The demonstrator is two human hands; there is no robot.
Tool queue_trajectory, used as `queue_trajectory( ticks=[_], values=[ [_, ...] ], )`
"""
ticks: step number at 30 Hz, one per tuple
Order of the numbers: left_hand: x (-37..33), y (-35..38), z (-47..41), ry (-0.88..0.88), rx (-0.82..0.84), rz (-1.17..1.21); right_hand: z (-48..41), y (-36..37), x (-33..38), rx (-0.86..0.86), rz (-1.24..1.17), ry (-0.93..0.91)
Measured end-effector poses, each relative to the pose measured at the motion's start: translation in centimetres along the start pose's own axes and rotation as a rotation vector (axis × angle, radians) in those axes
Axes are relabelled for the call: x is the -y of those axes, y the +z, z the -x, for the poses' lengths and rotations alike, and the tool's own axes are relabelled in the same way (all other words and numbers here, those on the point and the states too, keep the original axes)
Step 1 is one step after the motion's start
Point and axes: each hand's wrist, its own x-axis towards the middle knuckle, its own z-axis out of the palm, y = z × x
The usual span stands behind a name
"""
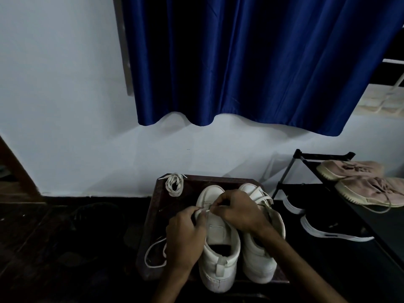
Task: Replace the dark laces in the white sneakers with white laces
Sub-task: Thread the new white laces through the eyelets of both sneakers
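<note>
**Two hands pinching a white lace over the left sneaker**

Forearms are reaching in from 6 o'clock, and the hands are meeting close together over the pair of shoes. Starting at the far left, a pale wall is filling the 9 o'clock side above a dark floor. A small dark table is sitting low in the middle. At its 8 o'clock edge a loose loop of lace is drooping over the side and passing behind the left wrist (whether it belongs to the lace being handled, I cannot tell). At the table's 11 o'clock corner a coiled lace is lying by itself.

The left hand is curling its fingers and pinching the white lace at the front of the left sneaker, which is standing toe away from the camera. The right hand is pinching the same short stretch from the 3 o'clock side, its fingertips almost touching the left hand's. The right sneaker is standing just beside its mate, partly under the right wrist.

A blue curtain is hanging at 12 o'clock. At 3 o'clock a black shoe rack is holding pink sneakers on top and black sneakers lower down.
</note>
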Motion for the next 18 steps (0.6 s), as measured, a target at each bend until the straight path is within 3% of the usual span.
queue_trajectory(
  ticks=[7, 9, 14, 18],
  values=[
    [0.5, 1.5, 1.1, -0.138, 0.030, 0.177, 0.2, 0.5, 0.4, -0.071, 0.189, -0.050],
    [0.7, 2.0, 1.1, -0.117, 0.022, 0.153, 0.1, 0.1, 0.1, -0.020, 0.147, -0.054],
    [0.9, 3.0, 1.2, -0.143, -0.036, 0.154, 0.4, -1.5, -0.4, 0.190, -0.217, 0.016],
    [1.1, 3.2, 1.0, -0.122, -0.016, 0.214, 1.2, -2.0, -0.3, 0.296, -0.183, -0.015]
  ],
)
